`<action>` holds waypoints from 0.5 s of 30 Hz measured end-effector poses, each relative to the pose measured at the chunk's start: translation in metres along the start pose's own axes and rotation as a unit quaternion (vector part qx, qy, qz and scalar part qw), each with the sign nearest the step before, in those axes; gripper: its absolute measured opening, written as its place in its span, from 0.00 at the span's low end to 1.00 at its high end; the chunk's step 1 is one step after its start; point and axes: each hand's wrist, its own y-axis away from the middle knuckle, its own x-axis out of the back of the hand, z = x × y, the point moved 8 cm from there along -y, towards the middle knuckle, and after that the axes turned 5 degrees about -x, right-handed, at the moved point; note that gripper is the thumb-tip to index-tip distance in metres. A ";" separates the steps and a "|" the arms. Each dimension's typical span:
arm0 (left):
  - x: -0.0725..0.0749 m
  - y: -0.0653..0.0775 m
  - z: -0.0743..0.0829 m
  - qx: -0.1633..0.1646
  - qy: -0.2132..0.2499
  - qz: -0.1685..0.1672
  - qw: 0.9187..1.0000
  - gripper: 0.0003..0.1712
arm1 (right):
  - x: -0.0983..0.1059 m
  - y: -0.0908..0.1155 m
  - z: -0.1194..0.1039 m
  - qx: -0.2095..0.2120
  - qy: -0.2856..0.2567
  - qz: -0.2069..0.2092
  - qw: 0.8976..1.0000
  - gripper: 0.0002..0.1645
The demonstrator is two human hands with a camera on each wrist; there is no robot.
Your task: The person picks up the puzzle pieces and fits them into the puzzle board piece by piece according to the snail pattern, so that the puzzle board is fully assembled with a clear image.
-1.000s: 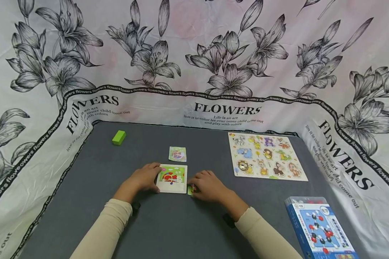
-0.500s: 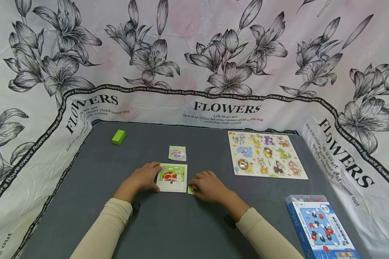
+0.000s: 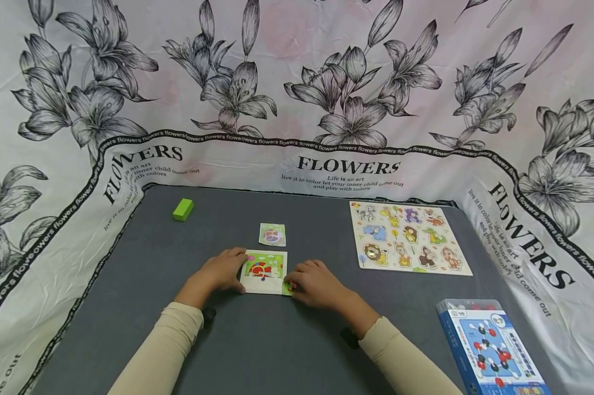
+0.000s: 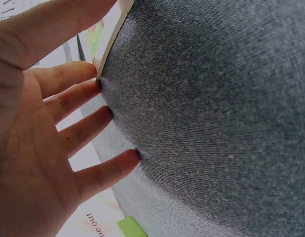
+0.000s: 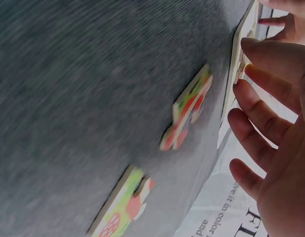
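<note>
A square picture puzzle board (image 3: 265, 289) with a green scene and a red figure lies flat before me. My left hand (image 3: 220, 270) steadies its left edge. Fairly straight, spread fingers (image 4: 124, 165) show in the left wrist view, the index fingertip touching the edge. My right hand (image 3: 319, 283) pinches a small green puzzle piece (image 3: 287, 288) at the board's near right corner, overlapping its edge. In the right wrist view, one green-and-red puzzle piece (image 5: 192, 106) and another puzzle piece (image 5: 120, 205) lie on the cloth beside the board; in the head view the hand covers that area.
Just beyond the board lies a small green-edged card-like piece (image 3: 272, 235). A green block (image 3: 183, 210) stands at the far left. An animal puzzle board (image 3: 410, 237) lies at the back right, and a blue box with molecule pictures (image 3: 494, 345) at the front right.
The green piece in my right hand has slid left from a small gap beside the board onto its right edge. The left hand has stayed at the board.
</note>
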 end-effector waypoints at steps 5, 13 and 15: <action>0.000 -0.001 0.000 0.000 0.003 -0.001 1.000 0.49 | -0.002 -0.010 -0.012 0.013 0.010 0.001 1.000 0.17; 0.000 -0.001 -0.001 -0.007 -0.006 0.003 1.000 0.48 | -0.008 -0.031 -0.030 0.014 0.030 -0.014 0.999 0.16; 0.001 -0.001 -0.001 -0.009 -0.007 0.002 1.000 0.48 | -0.008 -0.036 -0.033 0.013 0.033 -0.020 0.999 0.17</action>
